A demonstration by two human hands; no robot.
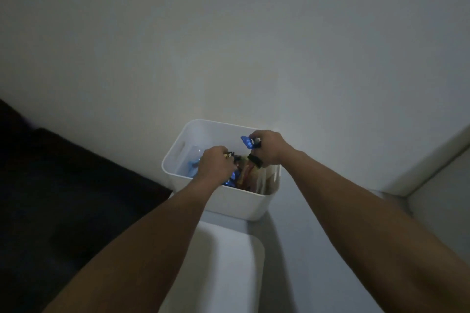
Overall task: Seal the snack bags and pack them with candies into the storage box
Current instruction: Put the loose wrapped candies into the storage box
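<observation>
Right hand (267, 147) curled round small wrapped candies (248, 142), blue wrapper sticking out left of the fist. Left hand (216, 164) also closed on dark-wrapped pieces; exact grip not clear. Both hands were over the white box (236, 204), long axis running near-right to far-left. Snack bags (250, 176) stood inside at its right end. Box sat on a pale surface (229, 262) against a plain wall (229, 46); dim light.

White storage box (239, 204), blue candies (246, 141)

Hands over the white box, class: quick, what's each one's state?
Left hand: gripping small dark-wrapped candies.
Right hand: gripping blue-wrapped candies.
</observation>
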